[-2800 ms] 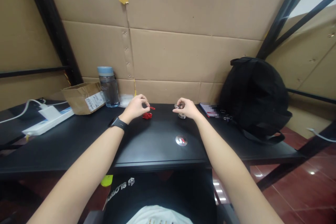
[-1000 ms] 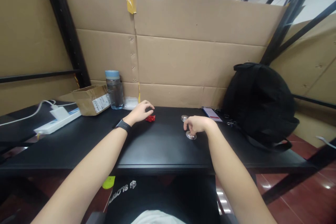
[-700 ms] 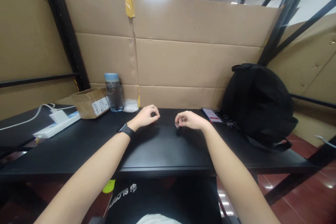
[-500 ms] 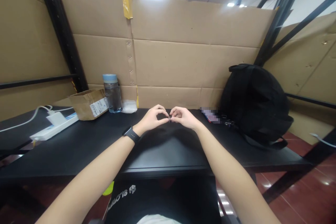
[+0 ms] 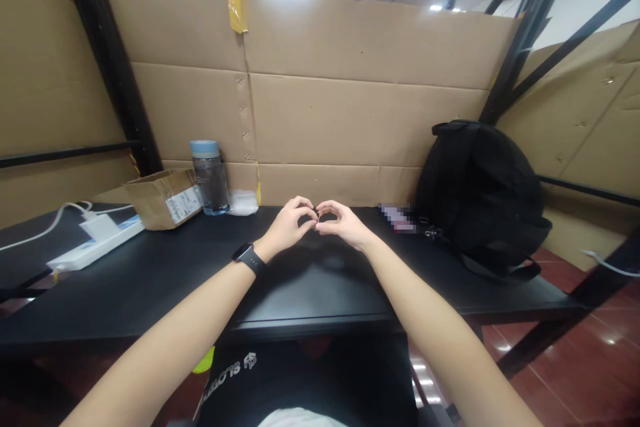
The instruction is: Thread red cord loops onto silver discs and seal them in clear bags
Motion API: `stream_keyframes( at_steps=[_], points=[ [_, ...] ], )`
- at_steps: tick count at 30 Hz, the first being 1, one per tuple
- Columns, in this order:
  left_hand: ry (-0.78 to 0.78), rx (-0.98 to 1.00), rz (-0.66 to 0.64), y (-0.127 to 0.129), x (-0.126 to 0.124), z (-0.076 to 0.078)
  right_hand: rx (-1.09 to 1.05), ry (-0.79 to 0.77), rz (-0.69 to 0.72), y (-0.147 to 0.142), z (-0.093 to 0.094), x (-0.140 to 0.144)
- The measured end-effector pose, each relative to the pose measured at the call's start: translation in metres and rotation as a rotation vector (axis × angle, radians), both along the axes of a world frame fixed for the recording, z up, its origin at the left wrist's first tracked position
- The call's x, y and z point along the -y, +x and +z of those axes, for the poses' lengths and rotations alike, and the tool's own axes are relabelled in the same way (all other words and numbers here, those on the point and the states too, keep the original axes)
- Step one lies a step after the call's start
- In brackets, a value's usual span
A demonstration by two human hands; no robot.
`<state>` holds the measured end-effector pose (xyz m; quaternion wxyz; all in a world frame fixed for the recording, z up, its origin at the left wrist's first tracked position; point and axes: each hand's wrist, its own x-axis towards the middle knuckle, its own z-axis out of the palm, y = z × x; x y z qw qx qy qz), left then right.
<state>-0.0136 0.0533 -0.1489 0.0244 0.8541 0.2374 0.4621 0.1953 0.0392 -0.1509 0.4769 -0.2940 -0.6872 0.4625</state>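
Note:
Above the middle of the black table (image 5: 200, 293), my left hand (image 5: 285, 228) and my right hand (image 5: 347, 225) meet at the fingertips. Both are closed in a pinch, thumb toward index finger, each forming a rounded gap. Between the fingertips sits a small, thin dark thing (image 5: 317, 216), mostly covered by the fingers and too small to name. Around my left wrist is a dark smartwatch (image 5: 249, 256).
On the left stand a white power strip (image 5: 95, 245) with a plugged-in charger, an open cardboard box (image 5: 160, 200) and a blue-lidded bottle (image 5: 210, 180). A white packet (image 5: 244, 203) lies beside the bottle. A black backpack (image 5: 483, 200) rests on the right. Cardboard panels (image 5: 320, 120) rise behind.
My right hand's fingers have opened into a wider, rounder pinch, and its fingertips have shifted slightly left. The small thing shows less now. The whole view has shifted slightly.

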Motion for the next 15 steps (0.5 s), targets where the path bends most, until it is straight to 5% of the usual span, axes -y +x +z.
stream_keyframes(
  at_steps=[15],
  points=[
    [-0.027, 0.024, 0.024, -0.004, -0.006, -0.003, 0.083, -0.012, -0.045, -0.007, -0.012, -0.008]
  ],
)
